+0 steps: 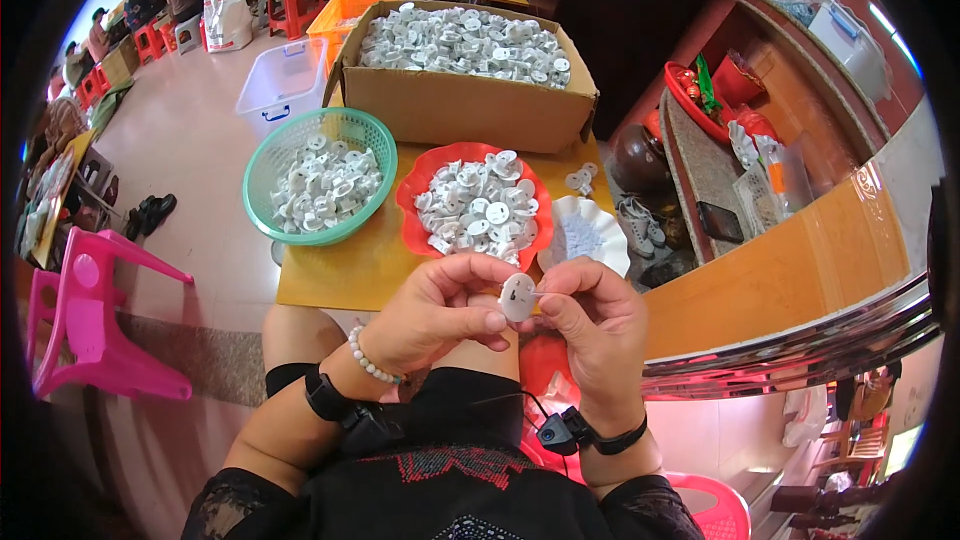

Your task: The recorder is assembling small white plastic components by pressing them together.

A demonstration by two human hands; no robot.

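Note:
My left hand [432, 312] is closed on a round white plastic disc [516, 298] with small dark slots, held upright between thumb and fingers. At the disc's right face, my right hand [603, 332] pinches a thin, pale sliver of a part [541, 293]; its tip touches or nearly touches the slots. Just beyond my hands stands a red scalloped bowl [409, 202] heaped with similar white pieces. Right of it, a white fluted bowl [619, 262] holds tiny pale bluish parts [580, 237]. A green mesh basket [262, 212] of white pieces sits to the left.
A cardboard box [465, 112] full of white pieces stands at the back of the yellow table [340, 280]. A few loose pieces [581, 178] lie beside it. A clear bin [280, 85] and a pink stool [105, 315] are left; a curved counter [770, 300] borders the right. Several people sit far left.

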